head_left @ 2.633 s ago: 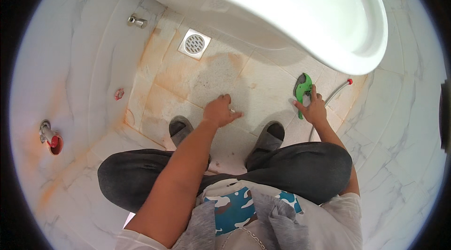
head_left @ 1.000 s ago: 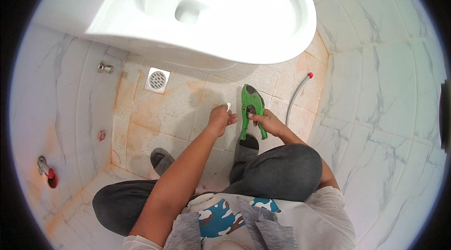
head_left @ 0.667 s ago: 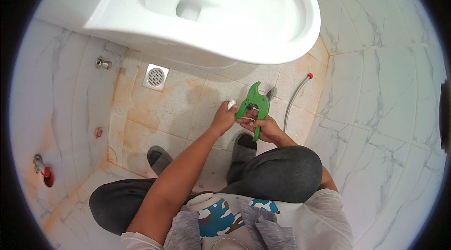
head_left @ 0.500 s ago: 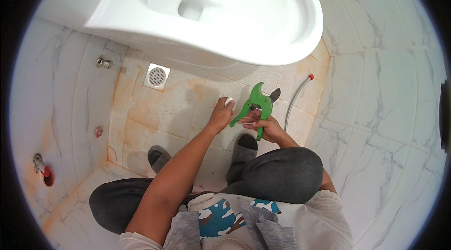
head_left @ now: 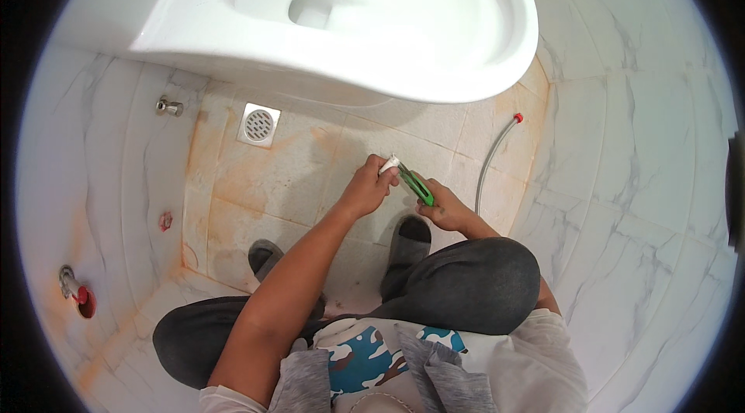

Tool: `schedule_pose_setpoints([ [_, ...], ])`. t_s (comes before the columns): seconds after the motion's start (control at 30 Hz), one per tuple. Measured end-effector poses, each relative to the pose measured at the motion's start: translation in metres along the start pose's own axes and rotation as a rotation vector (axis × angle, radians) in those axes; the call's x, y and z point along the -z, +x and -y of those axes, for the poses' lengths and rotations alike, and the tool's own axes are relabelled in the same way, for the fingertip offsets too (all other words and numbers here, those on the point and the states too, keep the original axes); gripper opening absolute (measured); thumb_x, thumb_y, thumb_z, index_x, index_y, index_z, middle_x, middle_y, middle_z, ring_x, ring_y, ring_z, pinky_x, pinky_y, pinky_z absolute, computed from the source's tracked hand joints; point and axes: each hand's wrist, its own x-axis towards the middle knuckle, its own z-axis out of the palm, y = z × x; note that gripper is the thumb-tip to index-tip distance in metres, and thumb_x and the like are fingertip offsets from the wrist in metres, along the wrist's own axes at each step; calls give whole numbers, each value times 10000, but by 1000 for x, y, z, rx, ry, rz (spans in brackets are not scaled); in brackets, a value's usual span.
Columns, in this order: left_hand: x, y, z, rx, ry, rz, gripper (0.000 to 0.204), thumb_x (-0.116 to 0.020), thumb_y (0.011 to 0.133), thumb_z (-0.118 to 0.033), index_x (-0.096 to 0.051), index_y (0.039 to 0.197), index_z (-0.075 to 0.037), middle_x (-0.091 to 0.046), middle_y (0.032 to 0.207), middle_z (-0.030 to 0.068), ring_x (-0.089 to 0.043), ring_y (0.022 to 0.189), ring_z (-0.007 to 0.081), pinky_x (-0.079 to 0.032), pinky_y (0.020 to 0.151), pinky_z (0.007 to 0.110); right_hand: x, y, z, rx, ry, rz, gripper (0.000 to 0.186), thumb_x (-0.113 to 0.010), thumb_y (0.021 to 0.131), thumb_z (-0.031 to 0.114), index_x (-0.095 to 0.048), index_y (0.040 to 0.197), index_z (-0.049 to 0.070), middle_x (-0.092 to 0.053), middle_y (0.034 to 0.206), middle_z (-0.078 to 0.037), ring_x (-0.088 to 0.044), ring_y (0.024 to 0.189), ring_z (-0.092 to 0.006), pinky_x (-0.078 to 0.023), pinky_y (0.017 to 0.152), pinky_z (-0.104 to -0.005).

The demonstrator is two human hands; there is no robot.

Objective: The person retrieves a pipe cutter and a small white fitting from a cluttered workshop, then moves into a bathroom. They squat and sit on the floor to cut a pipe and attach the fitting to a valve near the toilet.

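Note:
My left hand [head_left: 369, 189] pinches a small white plastic pipe piece [head_left: 392, 164] in its fingertips, over the floor in front of the toilet. My right hand [head_left: 445, 205] is wrapped round the handles of a green pipe cutter [head_left: 417, 187], which I now see edge-on. The cutter's head reaches up to the white piece, so the two look to be touching or nearly so. Whether the blade is round the piece is hidden by the angle and my fingers.
A white toilet [head_left: 434, 87] overhangs the far side. A square metal floor drain [head_left: 258, 125] lies left of my hands. To the right, a braided hose [head_left: 490, 155] with a red end rests on the tiles. Along the left wall are an angle valve [head_left: 169, 107] and a pipe outlet [head_left: 75, 289].
My right hand has turned the pipe cutter from broad side up to edge-on and brought its head to the white piece. My left hand has moved slightly to the right.

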Motion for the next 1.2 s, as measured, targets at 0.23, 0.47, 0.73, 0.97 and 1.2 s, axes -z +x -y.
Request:
schedule_pose_setpoints([
  [0.23,2,-7,1,-68,111,6,317,-502,1042,-288,-536,1096,22,-690,861,173,-677,796,312,-515,746,408,8,0,24,9,-95,-20,805,-593,805,132,-298,1549,42,-559,1089,-260,-585,983,-404,-455,897,-441],
  [0.47,-3,-8,-2,-106,130,-71,257,-507,1035,-220,-554,1112,19,-678,855,197,-667,801,344,-508,742,421,12,0,29,38,-227,-47,768,-593,851,106,-281,1551,65,-579,1108,-275,-614,980,-439,-483,861,-475],
  [0.73,-6,-9,-5,-91,120,-99,258,-510,1031,-202,-555,1141,27,-686,871,207,-679,814,345,-512,747,416,11,0,30,53,-251,-75,795,-612,847,121,-262,1560,98,-588,1039,-265,-610,939,-439,-487,837,-475],
  [0.97,-3,-6,-3,-78,128,-91,297,-495,1040,-212,-539,1197,37,-692,892,230,-693,844,353,-516,769,412,14,2,35,178,-407,-162,828,-635,807,95,-276,1553,111,-607,894,-232,-619,821,-408,-487,736,-472],
  [1.2,-1,-6,-3,-104,181,-60,286,-422,1064,-245,-505,1138,19,-647,906,200,-644,843,315,-488,778,397,10,6,28,131,-365,-141,848,-636,811,88,-255,1567,118,-589,934,-228,-588,841,-379,-477,729,-461],
])
